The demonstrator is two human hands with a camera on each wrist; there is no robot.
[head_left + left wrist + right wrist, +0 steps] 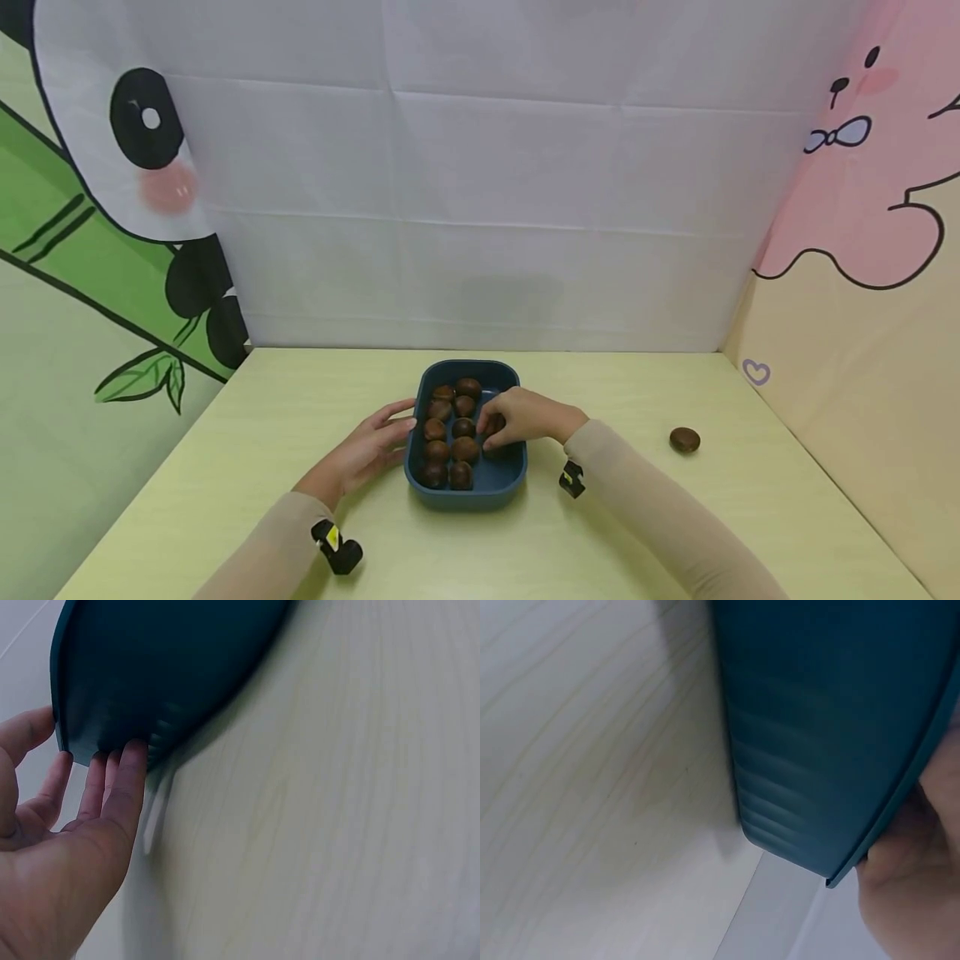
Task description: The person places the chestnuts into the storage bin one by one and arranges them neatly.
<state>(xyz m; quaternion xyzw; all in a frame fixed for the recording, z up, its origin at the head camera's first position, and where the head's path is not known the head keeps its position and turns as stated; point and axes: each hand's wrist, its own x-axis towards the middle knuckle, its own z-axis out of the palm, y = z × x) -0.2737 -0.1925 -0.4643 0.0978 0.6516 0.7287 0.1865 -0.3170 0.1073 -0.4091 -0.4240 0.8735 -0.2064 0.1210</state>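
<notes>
A dark blue rectangular box [478,500] holds several glossy brown chestnuts [465,450], lined up in two columns along its left and middle. Over the box's right part, my right hand [525,415] pinches a chestnut [495,423] between thumb and fingers, below rim level. The right wrist view catches only part of that hand behind the box wall [810,742]; the chestnut is hidden there. My left hand [367,450] rests its outstretched fingertips against the box's left side. In the left wrist view, those fingers [124,787] touch the outer wall and rim.
One more chestnut [684,440] lies on the pale wood-grain table [337,383], well to the right of the box. A white cloth backdrop [487,208] stands behind the table's back edge. Cartoon-printed panels flank both sides.
</notes>
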